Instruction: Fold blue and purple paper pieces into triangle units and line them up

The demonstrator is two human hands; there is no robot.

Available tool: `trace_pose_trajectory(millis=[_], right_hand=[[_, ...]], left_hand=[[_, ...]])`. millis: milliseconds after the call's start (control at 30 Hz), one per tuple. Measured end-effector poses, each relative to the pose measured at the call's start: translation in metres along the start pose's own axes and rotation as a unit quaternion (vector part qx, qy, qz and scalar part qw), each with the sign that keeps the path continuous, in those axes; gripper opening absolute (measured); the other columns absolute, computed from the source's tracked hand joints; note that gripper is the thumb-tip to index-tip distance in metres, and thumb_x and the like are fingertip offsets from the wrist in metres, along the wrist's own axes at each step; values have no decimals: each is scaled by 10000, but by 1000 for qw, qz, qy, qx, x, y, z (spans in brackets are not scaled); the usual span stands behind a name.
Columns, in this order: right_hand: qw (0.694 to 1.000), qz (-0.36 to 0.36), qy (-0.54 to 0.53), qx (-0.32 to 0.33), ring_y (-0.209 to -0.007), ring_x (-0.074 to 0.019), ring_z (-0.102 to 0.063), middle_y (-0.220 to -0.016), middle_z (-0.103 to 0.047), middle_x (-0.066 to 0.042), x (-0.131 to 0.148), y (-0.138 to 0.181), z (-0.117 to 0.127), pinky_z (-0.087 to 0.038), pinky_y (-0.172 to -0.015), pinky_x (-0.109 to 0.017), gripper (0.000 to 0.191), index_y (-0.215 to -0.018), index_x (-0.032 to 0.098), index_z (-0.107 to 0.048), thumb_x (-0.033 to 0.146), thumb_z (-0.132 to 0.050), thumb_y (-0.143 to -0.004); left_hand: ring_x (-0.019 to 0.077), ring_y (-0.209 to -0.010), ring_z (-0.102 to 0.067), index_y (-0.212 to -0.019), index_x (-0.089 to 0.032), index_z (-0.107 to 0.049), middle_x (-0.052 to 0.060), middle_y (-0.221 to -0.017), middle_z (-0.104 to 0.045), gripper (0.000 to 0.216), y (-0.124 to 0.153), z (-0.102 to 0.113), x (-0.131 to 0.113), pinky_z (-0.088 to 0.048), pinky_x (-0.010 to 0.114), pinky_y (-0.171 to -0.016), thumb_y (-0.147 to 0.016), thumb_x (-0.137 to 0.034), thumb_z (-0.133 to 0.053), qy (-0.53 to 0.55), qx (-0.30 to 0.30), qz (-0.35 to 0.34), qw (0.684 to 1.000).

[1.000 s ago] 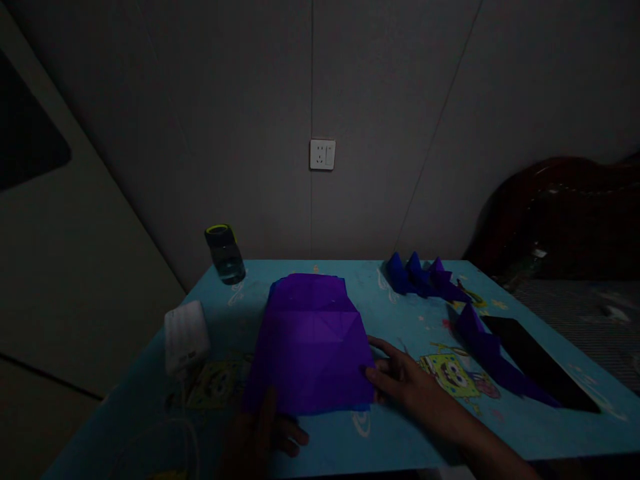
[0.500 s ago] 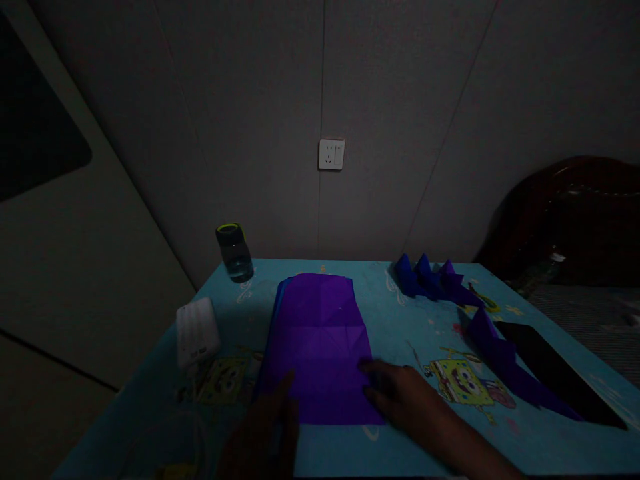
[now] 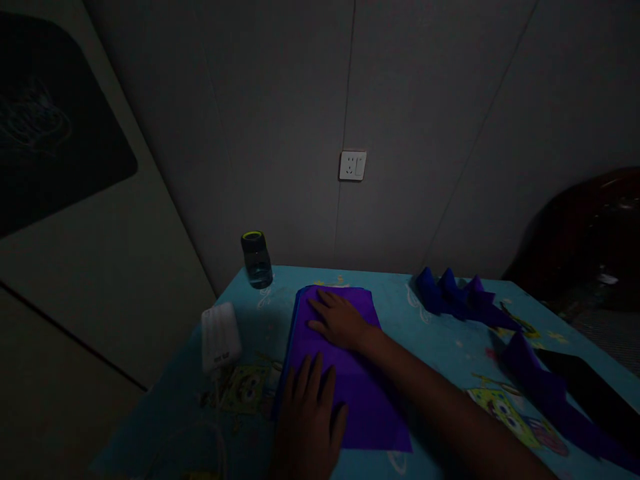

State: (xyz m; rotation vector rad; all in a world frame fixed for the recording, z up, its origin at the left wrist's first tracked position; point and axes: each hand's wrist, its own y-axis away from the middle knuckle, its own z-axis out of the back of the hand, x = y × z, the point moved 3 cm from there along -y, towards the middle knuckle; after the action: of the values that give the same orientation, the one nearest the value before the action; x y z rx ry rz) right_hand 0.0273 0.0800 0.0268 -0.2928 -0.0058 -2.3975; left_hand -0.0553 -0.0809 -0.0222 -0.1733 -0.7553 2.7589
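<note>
A purple sheet of paper with fold creases lies flat on the table, with a blue edge showing beneath its left side. My right hand rests on the sheet's far part, fingers spread and pointing away to the left. Over the near left part of the same sheet lies my left hand, its fingers stretched forward and the thumb apart. Neither hand grips anything. My right forearm crosses the right side of the paper and covers some of it.
Folded blue and purple paper shapes stand at the back right. A purple folded strip lies nearer, beside a black flat object. On the left are a water bottle and a white power bank with a cable.
My right hand has moved from the sheet's right edge to its far part. The left hand has come forward and flattened on the paper. The whole view has shifted, so things appear further right.
</note>
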Motion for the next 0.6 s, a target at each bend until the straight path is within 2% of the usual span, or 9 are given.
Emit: trace_pose_trajectory(millis=[133,267,467,600], right_hand=[[999,-20,-6,36,-1444,-356,-226,-1577,-233,-179,-11,-5,-32,-198,-1138,-558,655,-1495,186,-340,585,-274,-979],[1000,-18,-5,11,-1457,-339,-195,-1588,-204,-162,-11,-2,-35,-149,-1157,-547,652,-1503,196,-322,581,-228,-986],[1000,1,-29,12,-1465,-298,-186,-1584,-229,-151,-8,-13,-35,-103,-1167,-543,662,-1508,189,-302,587,-222,-985],[999,-3,-44,-8,-1460,-275,-208,-1581,-250,-139,-8,-16,-39,-111,-1167,-534,639,-1498,205,-322,581,-239,-987]], left_hand=[[307,-1260,-508,-1233,-233,-626,94,-1361,-590,423,2,-8,-1,-432,510,-1005,-870,-425,-527,32,-35,35,998],[317,-1256,-508,-1220,-227,-631,96,-1349,-599,434,1,-11,0,-422,517,-998,-865,-453,-523,41,-50,43,997],[297,-1216,-546,-1249,-186,-598,101,-1304,-632,414,1,-4,4,-442,472,-969,-878,-359,-534,-8,-44,-36,998],[307,-1218,-542,-1255,-152,-591,124,-1289,-637,466,6,-4,6,-439,481,-987,-860,-393,-542,-16,-63,-60,996]])
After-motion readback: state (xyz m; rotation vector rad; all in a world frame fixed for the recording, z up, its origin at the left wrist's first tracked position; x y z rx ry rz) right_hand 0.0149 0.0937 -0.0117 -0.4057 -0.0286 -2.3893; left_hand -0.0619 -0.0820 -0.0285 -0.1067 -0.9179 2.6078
